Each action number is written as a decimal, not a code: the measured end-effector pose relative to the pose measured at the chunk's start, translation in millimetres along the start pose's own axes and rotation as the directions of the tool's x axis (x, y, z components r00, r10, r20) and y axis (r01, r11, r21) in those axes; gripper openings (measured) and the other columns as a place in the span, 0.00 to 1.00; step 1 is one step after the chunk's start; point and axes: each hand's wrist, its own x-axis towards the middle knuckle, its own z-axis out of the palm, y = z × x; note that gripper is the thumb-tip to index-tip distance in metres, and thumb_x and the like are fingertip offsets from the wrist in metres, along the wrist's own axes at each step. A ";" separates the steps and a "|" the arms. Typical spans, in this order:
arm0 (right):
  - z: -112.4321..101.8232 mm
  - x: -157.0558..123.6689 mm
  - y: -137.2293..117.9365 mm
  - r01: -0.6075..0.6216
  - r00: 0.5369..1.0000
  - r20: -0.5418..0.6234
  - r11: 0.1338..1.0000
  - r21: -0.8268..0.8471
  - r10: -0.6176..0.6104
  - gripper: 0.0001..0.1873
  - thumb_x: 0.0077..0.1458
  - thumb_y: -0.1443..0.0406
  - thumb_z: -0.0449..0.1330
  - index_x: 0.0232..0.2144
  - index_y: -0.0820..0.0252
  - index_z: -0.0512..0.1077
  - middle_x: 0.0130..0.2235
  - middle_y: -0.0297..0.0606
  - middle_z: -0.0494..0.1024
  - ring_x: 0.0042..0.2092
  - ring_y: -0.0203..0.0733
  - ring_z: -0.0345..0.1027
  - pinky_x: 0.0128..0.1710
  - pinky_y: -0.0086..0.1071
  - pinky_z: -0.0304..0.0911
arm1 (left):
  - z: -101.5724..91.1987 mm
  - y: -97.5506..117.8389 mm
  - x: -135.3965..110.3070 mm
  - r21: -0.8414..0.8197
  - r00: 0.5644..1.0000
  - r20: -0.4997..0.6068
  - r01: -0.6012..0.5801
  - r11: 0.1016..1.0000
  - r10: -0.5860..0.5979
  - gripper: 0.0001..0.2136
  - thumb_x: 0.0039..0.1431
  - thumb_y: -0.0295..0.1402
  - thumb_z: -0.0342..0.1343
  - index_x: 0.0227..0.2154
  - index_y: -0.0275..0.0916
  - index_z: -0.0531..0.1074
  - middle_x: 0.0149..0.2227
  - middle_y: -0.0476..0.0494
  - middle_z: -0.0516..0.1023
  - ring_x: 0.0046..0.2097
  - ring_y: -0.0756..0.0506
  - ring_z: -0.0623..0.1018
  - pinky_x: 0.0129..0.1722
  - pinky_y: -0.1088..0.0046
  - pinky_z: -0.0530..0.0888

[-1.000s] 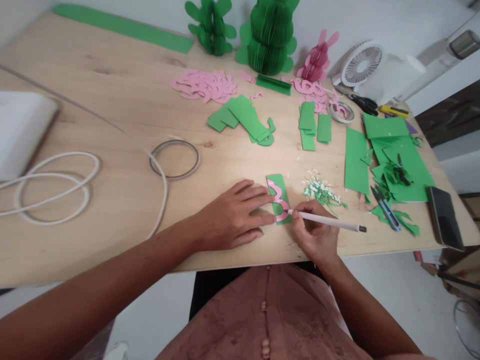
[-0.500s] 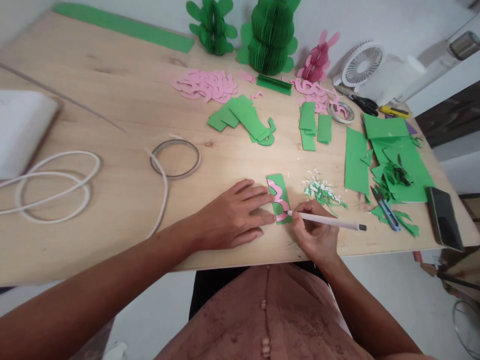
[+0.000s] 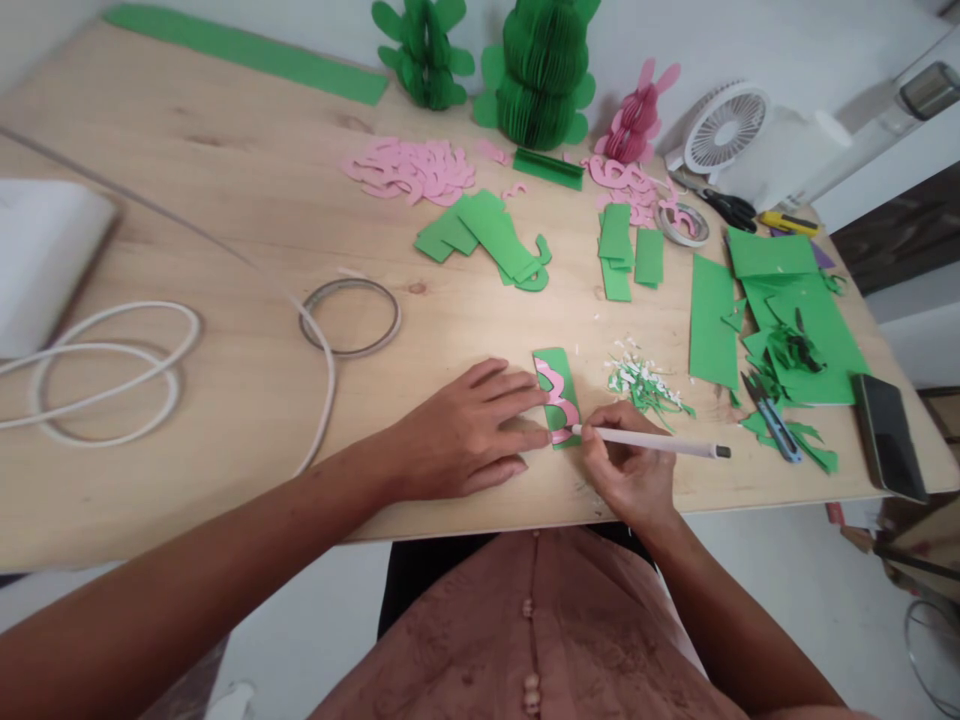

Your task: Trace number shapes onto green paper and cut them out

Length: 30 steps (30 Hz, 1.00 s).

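Note:
A small green paper strip (image 3: 562,372) lies near the table's front edge with a pink wavy cut-out (image 3: 558,398) on top of it. My left hand (image 3: 469,430) lies flat with fingers stretched out, pressing the pink cut-out and strip down. My right hand (image 3: 628,470) is closed around a white pencil (image 3: 652,441), whose tip touches the lower end of the pink cut-out.
Green and white paper scraps (image 3: 643,382), small snips (image 3: 772,420), green sheets (image 3: 787,310) and a phone (image 3: 889,432) lie to the right. Tape rolls (image 3: 350,317), a white cable (image 3: 105,370), pink cut-outs (image 3: 412,170), folded green pieces (image 3: 487,235), paper models (image 3: 541,75) and a fan (image 3: 724,125) sit farther off.
The pencil tip has slid slightly left and down along the lower end of the pink cut-out. My left hand has stayed put.

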 end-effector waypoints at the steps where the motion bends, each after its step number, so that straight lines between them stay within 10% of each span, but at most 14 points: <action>1: -0.4 0.3 -0.7 0.002 1.000 0.001 1.000 0.000 -0.002 0.05 0.54 0.67 0.57 0.27 0.57 0.67 0.24 0.32 0.73 0.24 0.36 0.65 0.25 0.30 0.60 | -0.1 0.0 0.0 -0.001 1.000 0.000 0.001 1.000 -0.001 0.15 0.64 0.37 0.52 0.51 0.45 0.73 0.59 0.38 0.69 0.60 0.37 0.66 0.60 0.51 0.61; 30: -1.0 2.6 -3.5 0.038 0.997 0.064 0.998 0.050 -0.042 0.04 0.54 0.68 0.58 0.27 0.57 0.69 0.25 0.33 0.74 0.24 0.37 0.66 0.25 0.31 0.62 | -0.7 0.2 0.1 0.007 1.000 -0.015 -0.009 1.000 0.010 0.14 0.64 0.36 0.53 0.50 0.45 0.73 0.59 0.39 0.70 0.60 0.37 0.67 0.59 0.52 0.61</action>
